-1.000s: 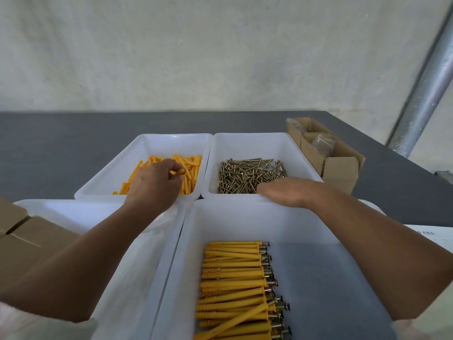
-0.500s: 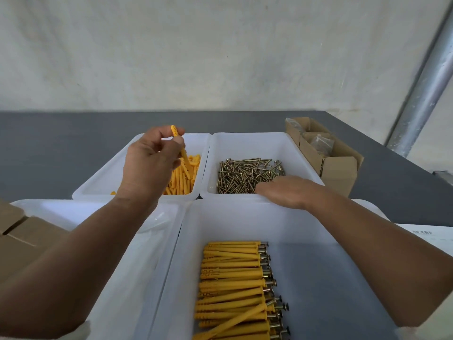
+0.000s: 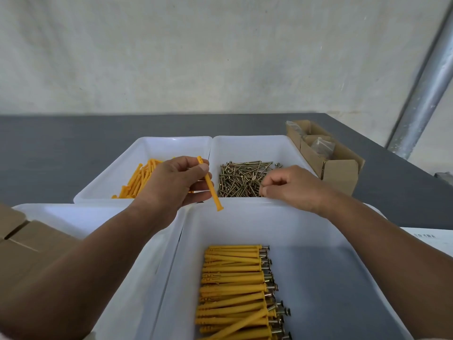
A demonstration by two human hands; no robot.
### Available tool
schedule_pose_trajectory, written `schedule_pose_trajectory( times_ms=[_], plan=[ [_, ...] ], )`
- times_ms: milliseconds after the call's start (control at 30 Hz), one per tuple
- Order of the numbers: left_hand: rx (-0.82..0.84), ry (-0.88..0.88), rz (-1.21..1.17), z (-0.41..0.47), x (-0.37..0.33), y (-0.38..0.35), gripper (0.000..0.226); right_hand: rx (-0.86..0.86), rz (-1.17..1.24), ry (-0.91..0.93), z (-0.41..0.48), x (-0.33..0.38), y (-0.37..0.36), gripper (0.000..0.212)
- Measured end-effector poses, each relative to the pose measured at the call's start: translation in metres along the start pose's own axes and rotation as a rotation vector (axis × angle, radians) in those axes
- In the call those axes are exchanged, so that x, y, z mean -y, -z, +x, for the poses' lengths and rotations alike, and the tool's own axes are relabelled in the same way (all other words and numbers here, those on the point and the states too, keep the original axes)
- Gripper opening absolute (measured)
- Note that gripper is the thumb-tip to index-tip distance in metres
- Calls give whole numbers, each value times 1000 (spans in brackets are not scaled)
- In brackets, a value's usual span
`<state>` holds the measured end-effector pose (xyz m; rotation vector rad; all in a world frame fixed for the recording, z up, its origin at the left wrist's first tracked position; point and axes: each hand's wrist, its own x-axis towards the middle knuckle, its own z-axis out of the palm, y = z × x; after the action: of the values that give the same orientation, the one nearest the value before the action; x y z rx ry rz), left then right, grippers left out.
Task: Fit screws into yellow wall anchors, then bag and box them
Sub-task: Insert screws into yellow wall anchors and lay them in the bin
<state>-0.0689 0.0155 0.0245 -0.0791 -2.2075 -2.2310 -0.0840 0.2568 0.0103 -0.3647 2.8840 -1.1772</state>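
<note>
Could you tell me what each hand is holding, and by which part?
The left hand pinches a yellow anchor by its upper half; for the right hand it cannot be told.

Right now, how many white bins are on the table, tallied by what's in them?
Bin of loose anchors: 1
Bin of screws: 1
Bin of fitted anchors: 1
Near-left bin, contents unclear: 1
Total: 4 bins
</note>
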Motion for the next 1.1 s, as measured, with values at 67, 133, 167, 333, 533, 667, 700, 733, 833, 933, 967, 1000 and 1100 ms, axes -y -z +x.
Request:
schedule_pose_trajectory(
  times_ms=[67,133,167,333,533,667,700,733,833,933,967,1000,1100],
  plan=[
    [40,6,22,-1,0,-1,13,-113,40,39,0,-1,1,15],
    [72,12,18,-2,0,-3,14,-206,65,68,1,2,3,13],
    [78,16,5,-3,0,-4,14,-234,97,75,1,6,4,10],
    [12,75,-87,0,1,-5,11,-168,524,111,-3,31,9,23],
    [-76,149,-210,6,2,3,12,-71,722,121,-11,50,3,33],
    [-99,178,-274,8,2,3,19,-102,718,126,-12,54,0,25],
    [-95,183,-279,9,2,3,21,-118,706,126,-11,54,-1,23],
    [-92,188,-281,9,3,3,22,-132,696,126,-11,54,-2,22],
    [-96,198,-286,9,3,4,20,-167,675,123,-9,54,-4,21],
    [-112,202,-302,9,2,4,14,-201,669,119,-7,52,-4,21],
    [-121,205,-311,9,1,4,12,-212,668,116,-6,52,-4,20],
    [-130,212,-321,9,1,4,9,-224,669,112,-6,51,-4,20],
    [-155,232,-343,9,0,4,7,-261,678,97,-5,50,-4,19]
  ],
)
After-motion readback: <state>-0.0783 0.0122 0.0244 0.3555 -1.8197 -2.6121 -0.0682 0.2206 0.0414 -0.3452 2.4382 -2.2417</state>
